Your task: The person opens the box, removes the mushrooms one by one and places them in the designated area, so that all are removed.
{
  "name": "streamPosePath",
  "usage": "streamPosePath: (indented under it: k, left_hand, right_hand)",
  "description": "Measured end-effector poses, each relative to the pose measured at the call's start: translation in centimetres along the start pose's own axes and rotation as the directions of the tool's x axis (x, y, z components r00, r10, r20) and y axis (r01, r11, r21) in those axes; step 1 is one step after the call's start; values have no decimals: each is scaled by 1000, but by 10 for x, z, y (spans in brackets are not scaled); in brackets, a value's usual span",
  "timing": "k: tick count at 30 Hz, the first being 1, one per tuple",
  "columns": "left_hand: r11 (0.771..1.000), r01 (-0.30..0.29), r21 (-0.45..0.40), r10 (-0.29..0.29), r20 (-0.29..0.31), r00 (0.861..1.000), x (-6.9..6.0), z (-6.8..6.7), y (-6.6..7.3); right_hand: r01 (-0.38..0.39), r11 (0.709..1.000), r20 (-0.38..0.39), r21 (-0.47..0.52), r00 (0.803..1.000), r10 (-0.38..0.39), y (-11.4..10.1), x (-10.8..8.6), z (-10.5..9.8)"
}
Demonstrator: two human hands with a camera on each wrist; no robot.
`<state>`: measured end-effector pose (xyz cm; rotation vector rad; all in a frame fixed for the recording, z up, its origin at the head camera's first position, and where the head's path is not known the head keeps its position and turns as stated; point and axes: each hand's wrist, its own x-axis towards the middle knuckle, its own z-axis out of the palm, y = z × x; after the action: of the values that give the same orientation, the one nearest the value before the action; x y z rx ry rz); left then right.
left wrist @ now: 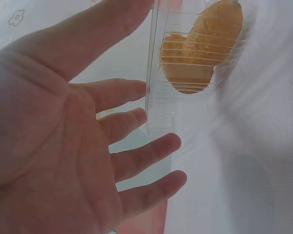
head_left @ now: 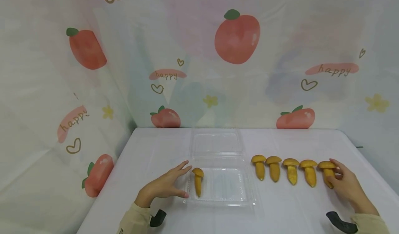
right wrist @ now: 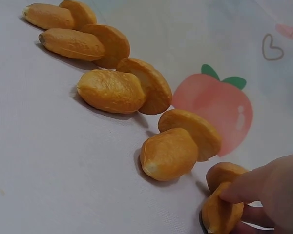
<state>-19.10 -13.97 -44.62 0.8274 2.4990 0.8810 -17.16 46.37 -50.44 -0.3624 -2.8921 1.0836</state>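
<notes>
My right hand [head_left: 346,185] pinches the stem of the rightmost yellow-brown mushroom [head_left: 328,171], which lies on the table; in the right wrist view the thumb presses on its stem [right wrist: 219,212]. To its left, several similar mushrooms [head_left: 308,171] lie in a row with caps toward the back. At the left edge of a clear plastic clamshell box [head_left: 224,203] is my left hand [head_left: 165,183], fingers spread and thumb apart, its tips at the box wall. Inside the box's left end lies one mushroom [head_left: 198,182], seen blurred through the wall [left wrist: 200,48] in the left wrist view.
The box's lid [head_left: 216,143] lies folded back behind its base. A white cloth [head_left: 280,209] covers the table. Behind and to the left hangs a backdrop [head_left: 193,26] printed with fruit, hearts and the word "happy". Black straps [head_left: 341,223] show near both wrists.
</notes>
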Motion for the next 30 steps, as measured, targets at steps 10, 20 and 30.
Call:
streamPosePath:
  k: [10, 20, 30]
  left_hand:
    - [1000, 7, -2, -7, 8, 1000, -1, 1, -1]
    - [1000, 5, -25, -5, 4, 1000, 2, 2, -5]
    - [1000, 3, -25, -3, 9, 1000, 2, 2, -6]
  right_hand:
    - [-101, 995, 68, -4, 993, 101, -6, -3, -9]
    - [-139, 989, -28, -51, 990, 138, -23, -10, -19]
    - [15, 997, -126, -78, 992, -25, -56, -20, -19]
